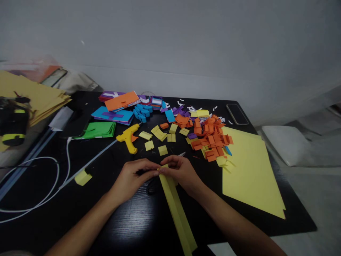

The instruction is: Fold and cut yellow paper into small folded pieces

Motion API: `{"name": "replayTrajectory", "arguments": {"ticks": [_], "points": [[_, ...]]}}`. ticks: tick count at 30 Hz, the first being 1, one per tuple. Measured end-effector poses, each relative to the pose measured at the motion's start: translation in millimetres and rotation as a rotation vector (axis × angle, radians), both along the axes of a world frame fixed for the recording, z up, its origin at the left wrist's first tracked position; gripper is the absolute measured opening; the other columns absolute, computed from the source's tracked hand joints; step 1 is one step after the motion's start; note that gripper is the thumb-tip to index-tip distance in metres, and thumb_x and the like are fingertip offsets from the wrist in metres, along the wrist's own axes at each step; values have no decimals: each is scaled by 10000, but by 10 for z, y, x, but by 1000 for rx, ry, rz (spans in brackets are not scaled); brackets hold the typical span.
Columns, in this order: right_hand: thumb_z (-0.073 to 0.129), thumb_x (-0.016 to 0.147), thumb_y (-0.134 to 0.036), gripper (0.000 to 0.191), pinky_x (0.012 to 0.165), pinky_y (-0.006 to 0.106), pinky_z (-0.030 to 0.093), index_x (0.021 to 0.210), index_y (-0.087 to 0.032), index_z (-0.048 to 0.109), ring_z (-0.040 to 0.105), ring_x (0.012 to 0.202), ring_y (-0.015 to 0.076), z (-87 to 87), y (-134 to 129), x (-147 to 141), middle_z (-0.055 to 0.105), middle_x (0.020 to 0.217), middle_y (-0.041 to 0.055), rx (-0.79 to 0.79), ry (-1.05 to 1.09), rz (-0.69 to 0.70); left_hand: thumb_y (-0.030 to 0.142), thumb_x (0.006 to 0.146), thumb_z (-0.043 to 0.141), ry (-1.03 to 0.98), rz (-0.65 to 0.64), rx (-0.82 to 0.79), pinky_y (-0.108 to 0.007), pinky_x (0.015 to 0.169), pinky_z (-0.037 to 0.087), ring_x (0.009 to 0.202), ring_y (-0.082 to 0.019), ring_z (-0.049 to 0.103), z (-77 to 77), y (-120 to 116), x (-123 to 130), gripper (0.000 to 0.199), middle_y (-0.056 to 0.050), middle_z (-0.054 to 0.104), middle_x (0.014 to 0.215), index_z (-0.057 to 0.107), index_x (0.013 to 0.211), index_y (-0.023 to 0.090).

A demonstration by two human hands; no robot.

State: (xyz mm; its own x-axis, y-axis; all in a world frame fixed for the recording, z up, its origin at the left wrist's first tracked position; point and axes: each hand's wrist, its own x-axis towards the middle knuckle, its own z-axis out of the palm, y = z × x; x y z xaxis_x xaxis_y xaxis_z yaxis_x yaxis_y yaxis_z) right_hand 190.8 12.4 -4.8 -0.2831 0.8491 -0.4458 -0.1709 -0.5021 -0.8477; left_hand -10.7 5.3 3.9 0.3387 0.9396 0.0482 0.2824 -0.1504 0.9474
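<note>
Both my hands meet over the middle of the black table [128, 199], pinching the far end of a long folded yellow paper strip [176, 209]. The strip runs from my fingertips down toward the bottom of the view. My left hand [137, 174] grips its end from the left, thumb and forefinger closed. My right hand [181, 174] holds it from the right, fingers curled round the paper. A pair of scissors [182, 154] lies partly hidden behind and below my hands. Just beyond are several small folded yellow paper pieces [163, 150].
A yellow glue gun [128, 138] lies left of centre, near green folded papers [99, 129]. Orange paper pieces [213, 138] are heaped at right, beside large yellow sheets [247, 170] and a phone [237, 113]. A white cable [57, 177] loops at left.
</note>
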Motion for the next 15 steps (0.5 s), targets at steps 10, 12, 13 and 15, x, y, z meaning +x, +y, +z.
{"name": "replayTrajectory", "arguments": {"ticks": [10,12,13,15], "points": [[963,565,-361,387,664,271,492,840,-201,742,680,661,144,-6,1,13,756,738,-14,11,2,-1,226,900,753,-2,-2,-10,-239,750,566,846,-174,752,-8,-4,-8,108,-11,814,931,821,981,250],[965,565,-367,397,652,271,486,844,-199,738,671,649,141,-9,4,13,747,730,-18,21,-5,1,229,903,750,-1,-3,-11,-241,749,565,847,-175,750,-11,1,-5,111,-13,812,931,820,986,250],[966,562,-370,402,642,269,480,843,-198,735,663,639,139,-11,6,13,741,722,-20,27,-10,0,229,903,749,0,-3,-12,-241,747,564,845,-175,749,-13,4,-3,111,-14,811,929,821,986,248],[970,554,-370,413,627,262,468,842,-195,731,649,622,132,-17,8,11,727,701,-27,39,-16,-1,228,901,749,1,-3,-14,-240,743,562,840,-176,747,-13,10,1,112,-18,810,928,822,985,243]]}}
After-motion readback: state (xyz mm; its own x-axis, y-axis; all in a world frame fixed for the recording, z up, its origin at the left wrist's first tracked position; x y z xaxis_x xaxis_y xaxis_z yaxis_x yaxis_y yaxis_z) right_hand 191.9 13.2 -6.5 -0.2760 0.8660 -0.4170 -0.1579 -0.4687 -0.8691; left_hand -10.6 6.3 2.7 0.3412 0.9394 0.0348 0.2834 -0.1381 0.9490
